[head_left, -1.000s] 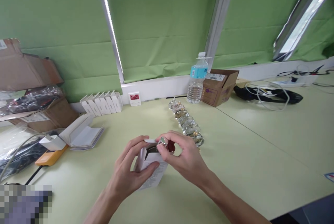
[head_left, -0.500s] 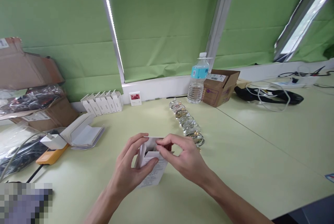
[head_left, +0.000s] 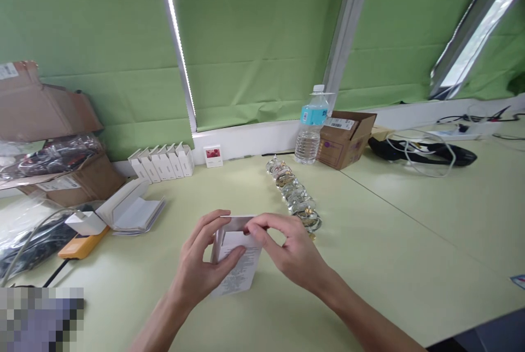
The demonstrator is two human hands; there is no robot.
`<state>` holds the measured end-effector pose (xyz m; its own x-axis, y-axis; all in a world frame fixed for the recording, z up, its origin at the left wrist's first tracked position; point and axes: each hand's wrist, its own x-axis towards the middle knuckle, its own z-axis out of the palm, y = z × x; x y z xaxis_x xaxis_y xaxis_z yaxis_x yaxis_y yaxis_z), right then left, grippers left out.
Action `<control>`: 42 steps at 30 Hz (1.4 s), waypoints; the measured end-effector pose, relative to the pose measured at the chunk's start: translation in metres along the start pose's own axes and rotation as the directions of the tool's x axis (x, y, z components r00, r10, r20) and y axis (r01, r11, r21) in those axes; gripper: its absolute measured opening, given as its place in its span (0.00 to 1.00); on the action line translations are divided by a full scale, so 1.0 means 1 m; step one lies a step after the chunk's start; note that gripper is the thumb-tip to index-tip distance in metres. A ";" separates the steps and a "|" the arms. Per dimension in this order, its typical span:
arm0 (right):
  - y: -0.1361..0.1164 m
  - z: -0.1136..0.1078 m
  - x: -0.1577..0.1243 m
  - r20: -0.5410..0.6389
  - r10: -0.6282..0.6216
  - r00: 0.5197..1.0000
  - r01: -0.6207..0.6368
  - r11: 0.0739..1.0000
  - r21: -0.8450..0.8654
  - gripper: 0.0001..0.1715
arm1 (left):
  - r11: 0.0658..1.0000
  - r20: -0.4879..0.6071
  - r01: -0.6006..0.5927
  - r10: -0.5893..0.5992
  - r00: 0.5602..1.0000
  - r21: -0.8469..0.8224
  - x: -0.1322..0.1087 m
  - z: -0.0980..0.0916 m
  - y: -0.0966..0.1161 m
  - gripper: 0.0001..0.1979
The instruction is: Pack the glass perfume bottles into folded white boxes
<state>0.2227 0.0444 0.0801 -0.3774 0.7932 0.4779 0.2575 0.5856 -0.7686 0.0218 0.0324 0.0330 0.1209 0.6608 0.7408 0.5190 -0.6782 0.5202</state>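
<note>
A white box (head_left: 238,271) is clamped by the left hand (head_left: 196,263) and touched by the right hand (head_left: 297,245) (fingertips together).

Left-hand grip (head_left: 197,265): around white printed box (head_left: 238,271), thumb on near face.
Right-hand grip (head_left: 293,245): thumb and forefinger at box's open top; any pinch unclear.
Counter (head_left: 389,264): pale green; bears shiny looped pieces (head_left: 296,194) in a row.
Bottle (head_left: 310,134): upright, just beside brown carton (head_left: 339,147).
Slim white boxes (head_left: 163,163): standing in a row.

box (head_left: 241,274): smooth white card | trinkets (head_left: 296,196): shiny, metallic-looking | bottle (head_left: 307,145): clear glossy plastic | carton (head_left: 337,150): matt brown cardboard | blind (head_left: 254,40): creased matt cloth | table (head_left: 381,253): smooth, faint sheen
</note>
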 end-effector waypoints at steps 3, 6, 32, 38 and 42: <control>0.000 -0.002 0.001 -0.004 0.032 0.999 -0.032 0.999 0.005 0.13 | 0.988 -0.028 0.094 -0.099 0.995 -0.124 -0.002 0.003 -0.003 0.23; 0.000 -0.002 0.001 0.011 0.025 1.000 -0.025 1.000 0.012 0.11 | 0.975 -0.053 0.125 -0.137 0.989 -0.184 -0.003 0.004 -0.004 0.21; 0.017 0.009 -0.002 -0.057 -0.178 0.982 0.157 0.953 -0.259 0.13 | 0.951 -0.152 -0.226 0.260 0.953 0.210 0.003 -0.001 -0.013 0.11; 0.016 0.011 -0.003 -0.023 -0.126 0.992 0.115 0.959 -0.258 0.11 | 0.962 -0.123 -0.210 0.233 0.965 0.175 0.007 -0.003 -0.008 0.06; 0.013 0.009 -0.004 -0.097 -0.095 0.991 0.076 0.980 -0.185 0.09 | 0.968 -0.142 -0.203 0.224 0.964 0.148 0.005 -0.003 -0.007 0.06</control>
<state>0.2192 0.0476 0.0641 -0.3121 0.7465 0.5876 0.3883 0.6647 -0.6383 0.0165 0.0398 0.0345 0.1129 0.4395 0.8911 0.6028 -0.7433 0.2902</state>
